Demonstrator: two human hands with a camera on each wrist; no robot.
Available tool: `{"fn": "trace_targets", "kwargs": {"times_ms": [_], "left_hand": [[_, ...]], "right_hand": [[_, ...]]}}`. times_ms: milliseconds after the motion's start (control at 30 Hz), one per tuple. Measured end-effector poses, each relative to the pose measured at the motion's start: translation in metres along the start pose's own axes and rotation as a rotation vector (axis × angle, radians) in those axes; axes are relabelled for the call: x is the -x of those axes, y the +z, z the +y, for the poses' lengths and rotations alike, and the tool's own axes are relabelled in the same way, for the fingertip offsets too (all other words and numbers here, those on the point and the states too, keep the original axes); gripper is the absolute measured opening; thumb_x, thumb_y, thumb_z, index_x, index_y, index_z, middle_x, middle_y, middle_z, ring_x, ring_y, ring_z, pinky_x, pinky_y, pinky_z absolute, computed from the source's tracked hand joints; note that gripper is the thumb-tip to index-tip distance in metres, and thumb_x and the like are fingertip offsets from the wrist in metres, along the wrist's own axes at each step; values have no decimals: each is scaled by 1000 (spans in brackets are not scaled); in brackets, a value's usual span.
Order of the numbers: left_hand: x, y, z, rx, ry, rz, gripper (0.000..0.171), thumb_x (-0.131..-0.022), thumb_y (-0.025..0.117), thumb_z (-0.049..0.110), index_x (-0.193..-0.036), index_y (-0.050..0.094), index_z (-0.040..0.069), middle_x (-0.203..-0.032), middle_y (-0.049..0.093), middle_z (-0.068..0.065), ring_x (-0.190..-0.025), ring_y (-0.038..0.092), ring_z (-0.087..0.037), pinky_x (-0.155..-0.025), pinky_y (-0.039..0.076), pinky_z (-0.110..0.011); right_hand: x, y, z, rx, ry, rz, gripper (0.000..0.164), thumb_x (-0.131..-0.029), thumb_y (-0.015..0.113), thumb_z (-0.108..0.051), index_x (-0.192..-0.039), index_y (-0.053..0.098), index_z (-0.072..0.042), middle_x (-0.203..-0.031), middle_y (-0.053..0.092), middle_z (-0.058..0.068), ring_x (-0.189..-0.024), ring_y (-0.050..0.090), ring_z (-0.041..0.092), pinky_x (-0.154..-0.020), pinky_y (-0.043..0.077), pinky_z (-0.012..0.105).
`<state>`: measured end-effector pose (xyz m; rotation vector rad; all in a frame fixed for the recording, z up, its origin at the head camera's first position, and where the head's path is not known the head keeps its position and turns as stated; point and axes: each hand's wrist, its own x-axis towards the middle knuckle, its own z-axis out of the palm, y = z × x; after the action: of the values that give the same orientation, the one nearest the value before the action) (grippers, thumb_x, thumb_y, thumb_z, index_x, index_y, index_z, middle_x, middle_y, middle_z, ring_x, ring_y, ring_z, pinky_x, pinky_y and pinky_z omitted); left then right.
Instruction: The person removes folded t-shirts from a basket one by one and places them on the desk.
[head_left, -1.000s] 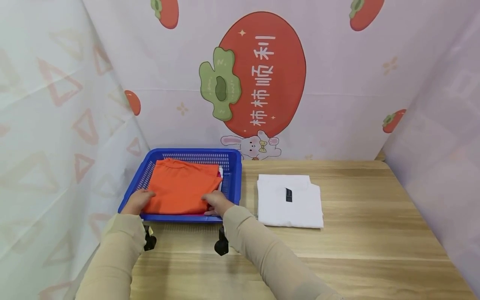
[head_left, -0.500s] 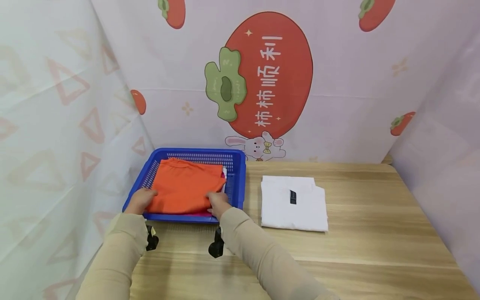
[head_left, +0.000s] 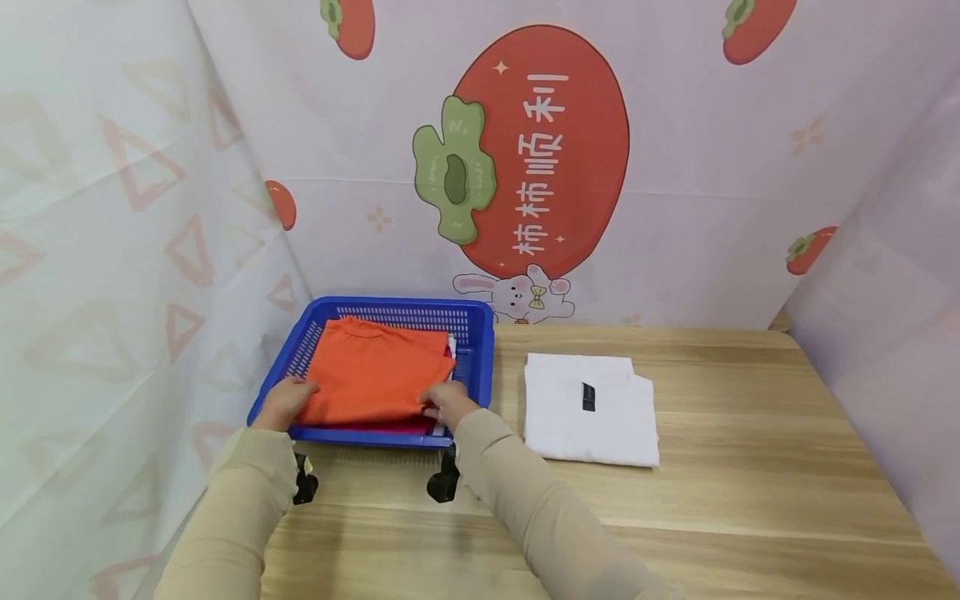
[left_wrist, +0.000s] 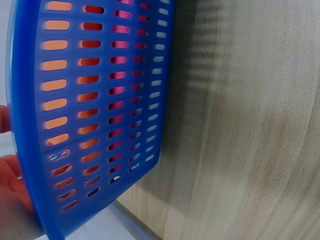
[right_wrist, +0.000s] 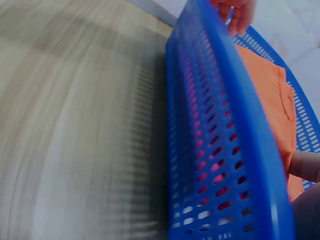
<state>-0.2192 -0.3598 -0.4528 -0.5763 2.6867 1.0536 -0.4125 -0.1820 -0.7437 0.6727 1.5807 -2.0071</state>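
A folded orange shirt point(head_left: 375, 371) lies on top of other folded clothes in a blue plastic basket point(head_left: 486, 358). My left hand point(head_left: 285, 402) is at the shirt's front left corner, inside the basket rim. In the left wrist view a gap shows between its thumb and fingers point(left_wrist: 11, 175). At the front right corner my right hand point(head_left: 452, 403) pinches the orange shirt's edge. The right wrist view has its thumb point(right_wrist: 306, 166) against the bunched orange cloth; its other fingers are mostly hidden. Magenta cloth point(head_left: 405, 426) shows below the orange shirt.
A folded white shirt point(head_left: 588, 417) with a dark label lies on the wooden table point(head_left: 735, 467), right of the basket. Printed cloth point(head_left: 675, 167) hangs behind the table. Another patterned cloth point(head_left: 150, 275) hangs close to the basket's left.
The view has shifted slightly, so everything sits further right. My right hand has moved a little at the orange shirt's front corner, and more magenta cloth shows beneath it.
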Motion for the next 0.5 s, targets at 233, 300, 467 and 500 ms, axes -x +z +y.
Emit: {"fn": "trace_targets", "kwargs": {"times_ms": [233,300,467,500], "left_hand": [[-4,0,-1,-1,-14,-13,45,-83,40,23,-111,42,-13,-85,45,-21,-71,45,-27,-57,39,-33],[-3,0,2,-55,-9,-24,49,-83,37,22,-114,40,-15,-95,46,-29,-80,47,-34,-65,41,-38],[0,0,10,-194,-4,-61,56,-84,32,22,-117,32,-23,-119,32,-38,-104,37,-45,-87,32,-47],[0,0,10,-203,-11,-69,57,-84,31,22,-118,31,-23,-120,32,-38,-104,37,-45,-88,31,-47]], "right_hand": [[-55,-7,0,-12,49,-49,50,-46,73,15,-92,57,1,-87,56,16,-67,59,30,-55,50,37],[-48,-11,-1,13,92,-54,48,-48,73,15,-91,58,2,-87,57,17,-67,59,30,-56,50,36],[-38,-18,3,49,156,-87,44,-47,75,12,-88,60,3,-86,58,18,-69,60,29,-58,50,33],[-39,-18,5,34,161,-108,44,-47,75,12,-88,60,3,-86,58,18,-70,60,29,-58,50,33]]}}
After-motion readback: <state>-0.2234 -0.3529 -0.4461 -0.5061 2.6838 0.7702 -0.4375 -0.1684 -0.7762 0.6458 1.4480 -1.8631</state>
